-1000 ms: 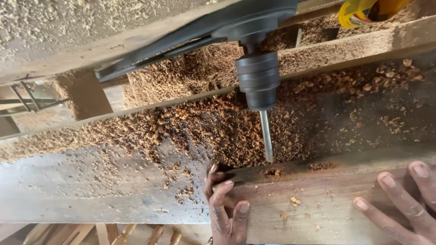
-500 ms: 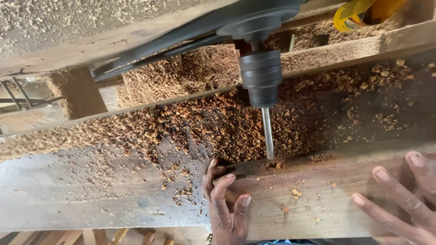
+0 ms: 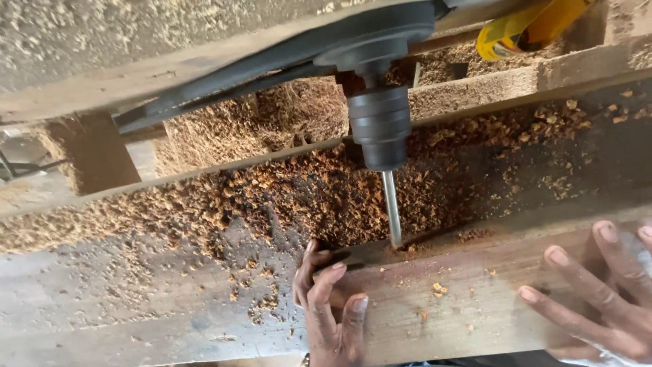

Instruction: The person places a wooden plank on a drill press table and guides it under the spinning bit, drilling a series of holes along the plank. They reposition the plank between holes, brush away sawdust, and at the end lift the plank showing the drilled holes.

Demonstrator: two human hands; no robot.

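Under both hands' fingers (image 3: 329, 289) | plank (image 3: 462, 299) | bit (image 3: 391, 207) at far edge

Soft daylight falls evenly over my view; my right hand (image 3: 604, 299) blurs at the edge, shadows stay faint.

Rough pale wood plank (image 3: 468, 299); smooth bright metal drill bit (image 3: 391, 207); matt dark chuck (image 3: 379, 129); coarse sawdust (image 3: 272, 197).
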